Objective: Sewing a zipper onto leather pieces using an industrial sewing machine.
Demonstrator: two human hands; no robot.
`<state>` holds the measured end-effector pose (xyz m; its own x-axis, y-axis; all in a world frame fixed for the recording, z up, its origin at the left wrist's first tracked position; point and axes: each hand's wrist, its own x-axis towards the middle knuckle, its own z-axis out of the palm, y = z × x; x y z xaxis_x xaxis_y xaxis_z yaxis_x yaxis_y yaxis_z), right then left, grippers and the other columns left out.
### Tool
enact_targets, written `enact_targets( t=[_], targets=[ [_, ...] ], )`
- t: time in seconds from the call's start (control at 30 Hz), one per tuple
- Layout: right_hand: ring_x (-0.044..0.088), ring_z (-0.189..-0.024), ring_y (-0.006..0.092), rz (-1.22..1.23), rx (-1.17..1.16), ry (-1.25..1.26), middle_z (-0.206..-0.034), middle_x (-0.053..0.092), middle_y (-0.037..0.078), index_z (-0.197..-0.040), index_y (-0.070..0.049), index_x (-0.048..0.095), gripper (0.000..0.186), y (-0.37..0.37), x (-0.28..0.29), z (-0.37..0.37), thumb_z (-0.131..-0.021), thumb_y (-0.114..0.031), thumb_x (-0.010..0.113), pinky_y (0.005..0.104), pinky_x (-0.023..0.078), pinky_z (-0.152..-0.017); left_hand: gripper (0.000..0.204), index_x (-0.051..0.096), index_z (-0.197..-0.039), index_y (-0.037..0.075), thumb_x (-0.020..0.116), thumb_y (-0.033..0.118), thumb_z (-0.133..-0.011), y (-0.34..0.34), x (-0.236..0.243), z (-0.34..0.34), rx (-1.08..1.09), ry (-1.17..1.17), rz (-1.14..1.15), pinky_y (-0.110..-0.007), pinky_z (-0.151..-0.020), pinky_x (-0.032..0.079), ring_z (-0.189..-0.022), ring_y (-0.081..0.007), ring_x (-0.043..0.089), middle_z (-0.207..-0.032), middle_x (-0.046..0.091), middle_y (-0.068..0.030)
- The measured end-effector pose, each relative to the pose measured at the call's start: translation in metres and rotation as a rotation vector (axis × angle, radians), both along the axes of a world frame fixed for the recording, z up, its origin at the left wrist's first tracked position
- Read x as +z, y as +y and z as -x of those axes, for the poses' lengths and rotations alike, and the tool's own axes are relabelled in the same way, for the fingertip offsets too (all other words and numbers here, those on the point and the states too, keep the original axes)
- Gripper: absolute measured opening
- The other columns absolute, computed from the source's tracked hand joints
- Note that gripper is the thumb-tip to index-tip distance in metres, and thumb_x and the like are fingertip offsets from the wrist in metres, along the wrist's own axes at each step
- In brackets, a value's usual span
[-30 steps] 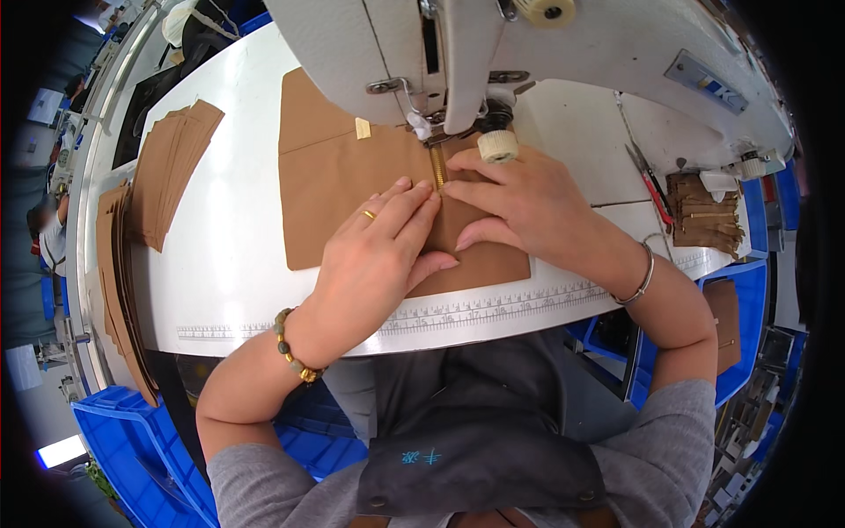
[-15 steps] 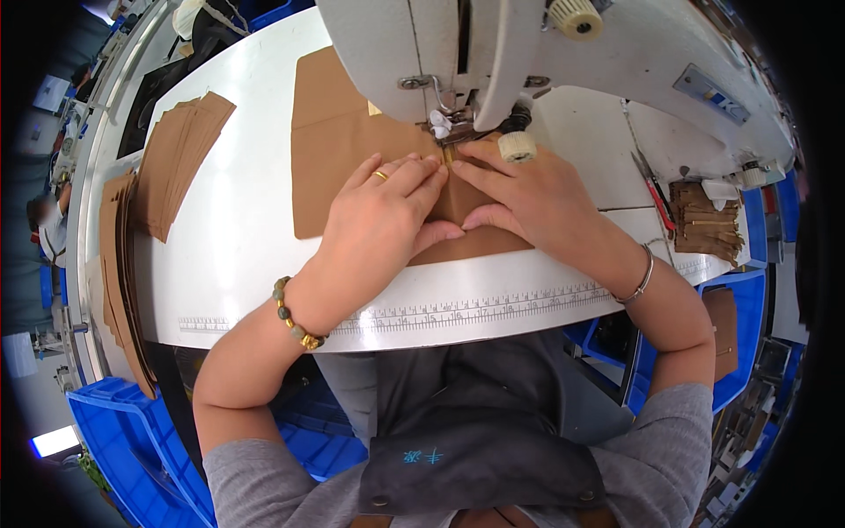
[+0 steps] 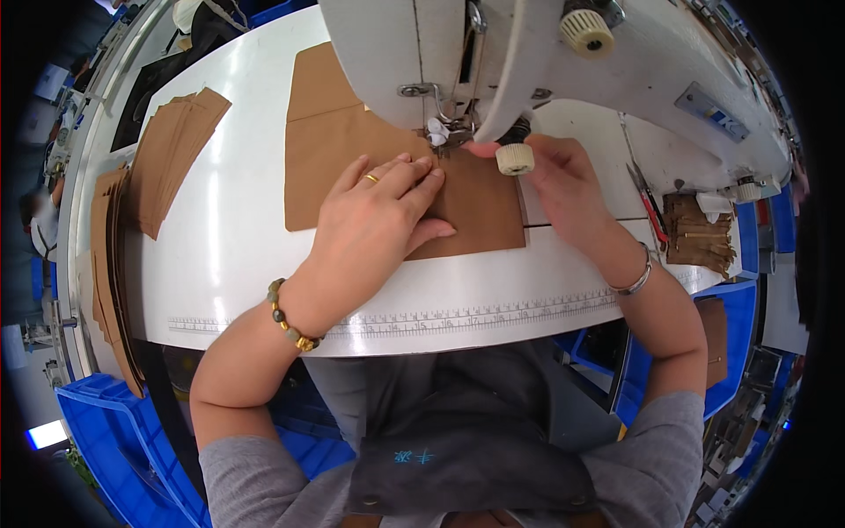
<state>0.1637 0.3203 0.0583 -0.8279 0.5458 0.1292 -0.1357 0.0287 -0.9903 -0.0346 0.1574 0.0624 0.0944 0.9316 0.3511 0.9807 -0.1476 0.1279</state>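
Note:
A flat brown panel (image 3: 484, 220), seemingly leather or leather-like, lies under the head of a white sewing machine (image 3: 378, 62). Pressed flat on its middle is my left hand (image 3: 374, 207), fingers stretched toward the needle area and thumb spread. My right hand (image 3: 572, 194) is raised off the panel, just right of the presser foot (image 3: 453, 139). Its index finger reaches to the foot, while the other fingers are bent and partly hidden behind a cream knob (image 3: 515, 159). I see nothing held in it. The exact needle point is too small to make out.
Fanned brown pieces (image 3: 176, 154) lie on the table's left, beside a stack of longer brown pieces (image 3: 113, 273). Red-handled scissors (image 3: 650, 207) and a brown bundle (image 3: 700, 231) sit at right. A ruler strip (image 3: 396, 326) follows the front edge. Blue bins (image 3: 123, 440) stand below.
My right hand has lifted off the panel and moved right and up beside the presser foot, uncovering the panel's right part. My left hand stays pressed on the panel.

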Motion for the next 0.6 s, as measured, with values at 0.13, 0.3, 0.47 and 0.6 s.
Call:
enact_targets(
  t=[0.13, 0.3, 0.47, 0.6],
  targets=[
    [0.069, -0.107, 0.0275, -0.006, 0.042, -0.087, -0.117, 0.073, 0.013, -0.113, -0.005, 0.077, 0.026, 0.000, 0.000, -0.002, -0.097, -0.026, 0.075, 0.0384, 0.053, -0.100, 0.060, 0.073, -0.131, 0.010, 0.079, 0.046, -0.084, 0.000, 0.001, 0.000, 0.006, 0.002, 0.001, -0.050, -0.109, 0.051, -0.129, -0.0262, 0.065, -0.132, 0.071, -0.0065],
    [0.058, -0.134, 0.0269, -1.267, -0.074, -0.275, -0.134, 0.069, 0.008, -0.119, -0.009, 0.076, 0.042, -0.019, -0.010, 0.001, -0.087, -0.036, 0.080, 0.0512, 0.044, -0.116, 0.060, 0.074, -0.131, 0.010, 0.079, 0.046, -0.083, 0.000, 0.001, -0.001, 0.007, -0.003, -0.002, -0.051, -0.108, 0.051, -0.130, -0.0265, 0.065, -0.132, 0.071, -0.0065],
    [0.057, -0.136, 0.0260, -1.272, -0.079, -0.307, -0.136, 0.069, 0.006, -0.124, -0.009, 0.074, 0.048, -0.016, -0.012, 0.004, -0.085, -0.037, 0.080, 0.0508, 0.043, -0.116, 0.058, 0.075, -0.129, 0.009, 0.078, 0.045, -0.084, 0.005, 0.000, 0.003, 0.023, -0.001, -0.002, -0.051, -0.110, 0.049, -0.131, -0.0273, 0.064, -0.134, 0.071, -0.0066],
    [0.057, -0.137, 0.0271, -1.253, -0.075, -0.351, -0.137, 0.068, 0.007, -0.124, -0.009, 0.074, 0.047, -0.013, -0.013, 0.006, -0.087, -0.038, 0.079, 0.0512, 0.042, -0.117, 0.057, 0.075, -0.129, 0.009, 0.077, 0.045, -0.085, 0.008, -0.001, 0.005, 0.026, 0.012, -0.009, -0.052, -0.110, 0.049, -0.131, -0.0276, 0.064, -0.135, 0.071, -0.0068]
  ],
)
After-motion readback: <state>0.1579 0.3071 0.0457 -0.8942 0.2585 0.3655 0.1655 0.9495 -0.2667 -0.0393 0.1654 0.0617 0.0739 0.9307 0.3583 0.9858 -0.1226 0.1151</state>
